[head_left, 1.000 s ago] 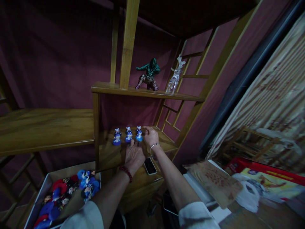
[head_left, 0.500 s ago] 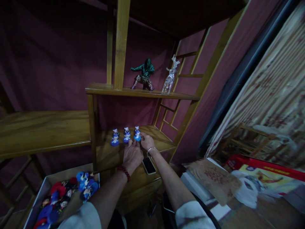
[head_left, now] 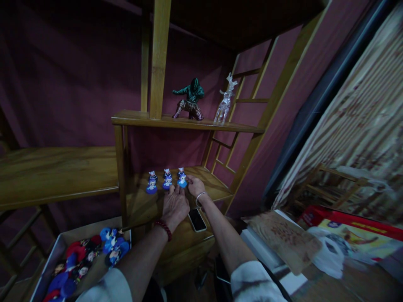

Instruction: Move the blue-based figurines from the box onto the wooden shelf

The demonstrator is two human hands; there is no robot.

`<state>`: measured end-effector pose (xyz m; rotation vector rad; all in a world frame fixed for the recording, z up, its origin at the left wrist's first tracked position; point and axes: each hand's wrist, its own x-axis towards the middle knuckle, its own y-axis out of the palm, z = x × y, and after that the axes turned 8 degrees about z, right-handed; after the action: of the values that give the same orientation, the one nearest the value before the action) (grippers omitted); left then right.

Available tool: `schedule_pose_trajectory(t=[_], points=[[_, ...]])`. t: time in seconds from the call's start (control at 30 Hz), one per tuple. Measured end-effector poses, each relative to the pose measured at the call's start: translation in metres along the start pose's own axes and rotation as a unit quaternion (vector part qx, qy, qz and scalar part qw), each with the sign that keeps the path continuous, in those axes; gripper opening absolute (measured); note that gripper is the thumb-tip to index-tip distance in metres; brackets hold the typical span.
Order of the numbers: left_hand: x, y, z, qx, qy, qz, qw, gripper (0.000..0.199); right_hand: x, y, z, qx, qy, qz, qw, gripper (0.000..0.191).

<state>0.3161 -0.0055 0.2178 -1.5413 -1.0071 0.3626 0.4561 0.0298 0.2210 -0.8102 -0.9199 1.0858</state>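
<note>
From where I stand, I see six small figurines on the lower shelf [head_left: 138, 207], in two rows of three. The front row has a left one [head_left: 151, 186] and a middle one [head_left: 167, 182] on purple bases, and a right one [head_left: 182, 180] on a brighter blue base. Behind each stands a dark-bodied figurine with a pale head [head_left: 153, 174], partly hidden.

The person's left hand [head_left: 175, 205], with red beads [head_left: 164, 230] at the wrist, reaches in palm down, fingers stretched and slightly parted, the tips just in front of the middle and right figurines. The right hand [head_left: 196, 187], wearing a silvery bracelet [head_left: 200, 197], comes in at the right side of that blue-based figurine, fingertips up against it or just beside it; I can't tell whether those fingers grip it.

A phone [head_left: 197, 220] lies face up on the wood between the forearms. On the upper shelf [head_left: 185, 123] a dark green crouching statue [head_left: 190, 98] stands near a clear deer ornament [head_left: 224, 105]. Down to the left, an open box [head_left: 44, 266] holds more figurines [head_left: 115, 247], blue on one side, red and dark on the other.
</note>
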Motion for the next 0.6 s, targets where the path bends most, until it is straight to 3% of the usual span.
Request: schedule_pose_trajectory(t=[0.17, 0.6], points=[[0.0002, -0.0031, -0.0023, 0.006, -0.009, 0.012, 1.0, 0.032, 0.0055, 0.0005, -0.0034, -0.051, -0.02, 0.006, 0.999, 0.035], [0.0002, -0.0019, -0.0015, -0.002, -0.011, -0.007, 1.0, 0.027, 0.0042, -0.0011, 0.0004, -0.056, -0.031, 0.01, 0.998, 0.037]])
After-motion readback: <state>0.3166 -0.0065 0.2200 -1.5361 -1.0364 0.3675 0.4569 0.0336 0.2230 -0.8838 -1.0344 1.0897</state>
